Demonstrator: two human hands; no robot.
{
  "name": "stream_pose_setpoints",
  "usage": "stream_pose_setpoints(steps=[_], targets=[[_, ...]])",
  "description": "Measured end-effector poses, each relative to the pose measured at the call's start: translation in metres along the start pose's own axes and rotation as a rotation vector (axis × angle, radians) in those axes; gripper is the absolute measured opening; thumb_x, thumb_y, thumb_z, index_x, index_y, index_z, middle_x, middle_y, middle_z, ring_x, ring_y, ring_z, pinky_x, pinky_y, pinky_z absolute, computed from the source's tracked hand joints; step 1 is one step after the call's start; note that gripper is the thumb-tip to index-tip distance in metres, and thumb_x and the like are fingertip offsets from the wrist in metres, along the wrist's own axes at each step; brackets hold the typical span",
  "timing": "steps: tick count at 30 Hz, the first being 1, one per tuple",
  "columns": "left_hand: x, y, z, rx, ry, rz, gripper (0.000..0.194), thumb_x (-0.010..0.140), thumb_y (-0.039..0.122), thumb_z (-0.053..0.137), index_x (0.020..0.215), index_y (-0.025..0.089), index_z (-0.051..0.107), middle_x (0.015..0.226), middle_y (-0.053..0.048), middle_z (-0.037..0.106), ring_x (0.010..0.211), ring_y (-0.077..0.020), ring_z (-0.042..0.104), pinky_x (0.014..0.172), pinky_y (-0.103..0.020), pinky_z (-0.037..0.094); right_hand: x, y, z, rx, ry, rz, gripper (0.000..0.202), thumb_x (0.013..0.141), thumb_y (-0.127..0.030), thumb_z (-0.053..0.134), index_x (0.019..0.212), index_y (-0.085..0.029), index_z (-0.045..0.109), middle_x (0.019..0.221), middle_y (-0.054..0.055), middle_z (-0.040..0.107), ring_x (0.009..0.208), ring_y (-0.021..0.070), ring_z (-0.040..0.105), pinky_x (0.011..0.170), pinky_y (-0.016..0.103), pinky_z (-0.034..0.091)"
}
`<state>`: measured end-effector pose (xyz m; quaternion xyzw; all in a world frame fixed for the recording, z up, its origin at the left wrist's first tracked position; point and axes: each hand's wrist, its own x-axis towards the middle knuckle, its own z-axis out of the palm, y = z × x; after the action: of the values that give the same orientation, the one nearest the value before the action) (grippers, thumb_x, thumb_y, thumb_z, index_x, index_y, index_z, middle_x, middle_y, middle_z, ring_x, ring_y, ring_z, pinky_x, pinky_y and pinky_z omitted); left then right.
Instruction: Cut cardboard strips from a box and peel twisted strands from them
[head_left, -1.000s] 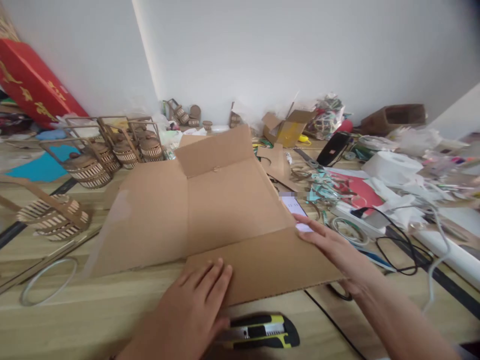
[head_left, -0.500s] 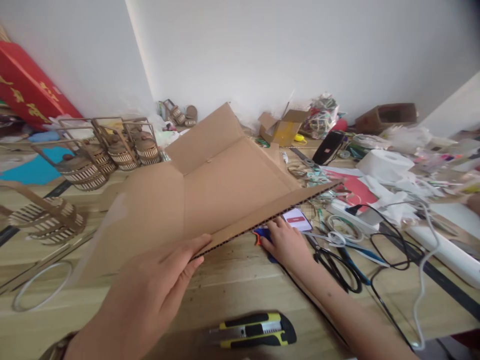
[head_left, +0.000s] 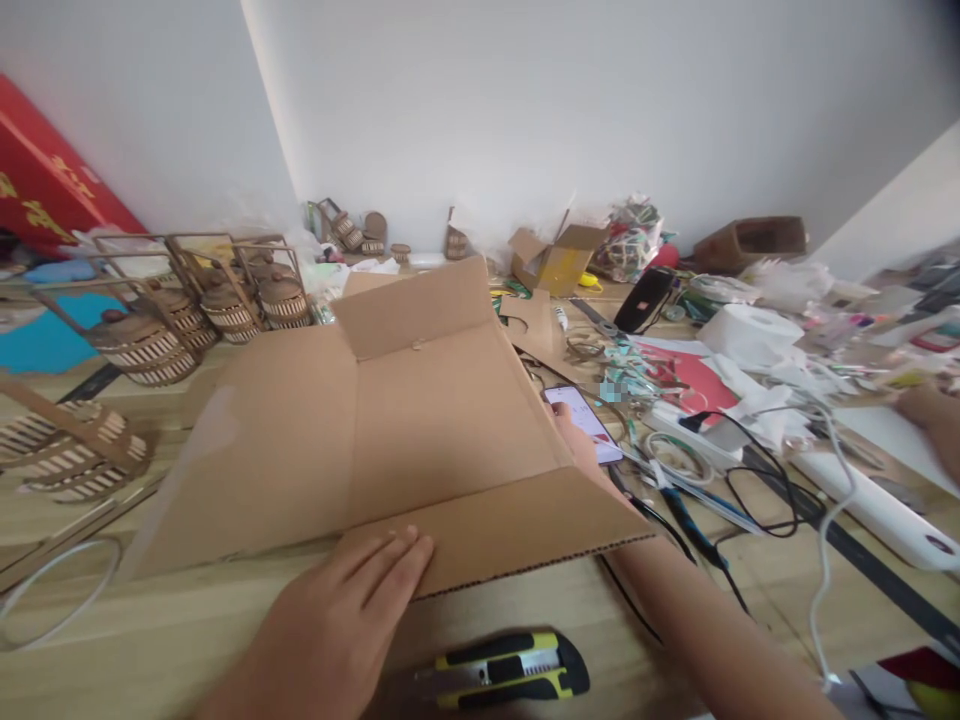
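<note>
A creased brown cardboard sheet [head_left: 442, 420], like an opened-out box, covers the middle of the wooden table. My left hand [head_left: 360, 590] is at its near flap, fingers over the top and thumb out of sight. That flap slopes up from its crease, its cut edge towards me. My right hand [head_left: 576, 436] reaches past the sheet's right side, forearm partly behind the flap corner. Its fingertips are at the left edge of a lit phone [head_left: 589, 425]; most of its fingers are hidden. A yellow-and-black utility knife [head_left: 510, 668] lies just in front of me.
Small bamboo baskets with handles [head_left: 146, 345] stand at left, near a white cable loop [head_left: 64, 595]. At right lie black cables [head_left: 780, 500], a white power strip [head_left: 877, 510], a paper roll [head_left: 750, 335] and a black speaker [head_left: 646, 300]. Another hand [head_left: 934, 420] shows at the right edge.
The cardboard's near flap has come down and towards me, with my left hand on it. My right hand has moved forward to the phone, which now shows more fully. Another hand shows more at right.
</note>
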<state>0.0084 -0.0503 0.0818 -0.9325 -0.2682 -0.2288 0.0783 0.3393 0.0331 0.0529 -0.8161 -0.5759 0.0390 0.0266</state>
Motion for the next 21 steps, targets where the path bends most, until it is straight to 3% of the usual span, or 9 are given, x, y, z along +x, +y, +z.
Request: stream_pose_setpoints(steps=[5,11,13,16,17,18,20,21], targets=[[-0.016,0.003,0.018,0.084,-0.059,0.071,0.062,0.077,-0.004,0.036,0.133,0.013,0.057,0.124,-0.007,0.073,0.104,-0.0211,0.073,0.085,-0.031,0.061,0.009,0.002,-0.001,-0.051,0.078,0.088,0.039,0.097,-0.041,0.059,0.129,-0.018,0.057,0.125,0.009,0.062,0.097,0.0186,0.065,0.08,0.039,0.058],[-0.018,0.014,0.029,0.117,-0.286,0.059,0.069,0.075,-0.004,0.037,0.139,0.014,0.055,0.133,-0.011,0.067,0.114,-0.0248,0.07,0.085,-0.032,0.062,0.004,0.025,-0.015,-0.055,0.227,0.084,0.039,0.102,-0.037,0.043,0.129,-0.014,0.057,0.126,0.017,0.06,0.085,0.0183,0.065,0.065,0.031,0.05],[-0.015,0.019,0.03,0.119,-0.363,0.035,0.07,0.075,-0.004,0.04,0.141,0.013,0.054,0.135,-0.013,0.066,0.116,-0.0271,0.069,0.083,-0.034,0.063,-0.013,0.038,-0.028,-0.047,0.292,0.086,0.04,0.102,-0.036,0.036,0.118,-0.011,0.062,0.118,0.019,0.062,0.082,0.0208,0.065,0.06,0.031,0.045],[-0.009,0.024,0.031,0.115,-0.453,-0.013,0.07,0.077,-0.005,0.041,0.144,0.014,0.051,0.137,-0.014,0.064,0.118,-0.0282,0.067,0.083,-0.035,0.063,-0.062,0.058,-0.049,-0.025,0.335,0.023,0.041,0.101,-0.041,0.035,0.078,-0.019,0.06,0.08,0.009,0.064,0.069,0.0194,0.062,0.058,0.03,0.042],[-0.007,0.025,0.03,0.114,-0.479,-0.025,0.07,0.078,-0.005,0.041,0.145,0.015,0.05,0.138,-0.014,0.064,0.119,-0.028,0.067,0.083,-0.035,0.063,-0.083,0.062,-0.054,0.001,0.327,-0.048,0.045,0.1,-0.046,0.038,0.066,-0.021,0.052,0.065,0.004,0.058,0.06,0.0163,0.058,0.056,0.028,0.041],[-0.005,0.026,0.029,0.111,-0.502,-0.034,0.069,0.079,-0.005,0.041,0.145,0.015,0.05,0.138,-0.014,0.064,0.12,-0.0279,0.066,0.084,-0.035,0.063,-0.105,0.063,-0.057,0.088,0.304,-0.25,0.047,0.1,-0.047,0.041,0.06,-0.023,0.045,0.054,0.0,0.051,0.05,0.0132,0.052,0.052,0.026,0.04],[-0.001,0.026,0.026,0.095,-0.532,-0.036,0.067,0.082,-0.004,0.041,0.145,0.015,0.049,0.138,-0.014,0.063,0.121,-0.0281,0.066,0.085,-0.036,0.062,-0.146,0.058,-0.055,0.236,0.09,-0.632,0.043,0.102,-0.04,0.043,0.063,-0.022,0.048,0.055,-0.003,0.053,0.049,0.0094,0.053,0.049,0.021,0.041],[0.0,0.026,0.025,0.083,-0.54,-0.033,0.065,0.083,-0.004,0.041,0.145,0.014,0.05,0.139,-0.014,0.063,0.121,-0.0282,0.065,0.086,-0.037,0.062,-0.163,0.052,-0.05,0.255,-0.004,-0.754,0.039,0.102,-0.035,0.045,0.066,-0.022,0.052,0.06,-0.003,0.058,0.053,0.0083,0.057,0.051,0.019,0.043]])
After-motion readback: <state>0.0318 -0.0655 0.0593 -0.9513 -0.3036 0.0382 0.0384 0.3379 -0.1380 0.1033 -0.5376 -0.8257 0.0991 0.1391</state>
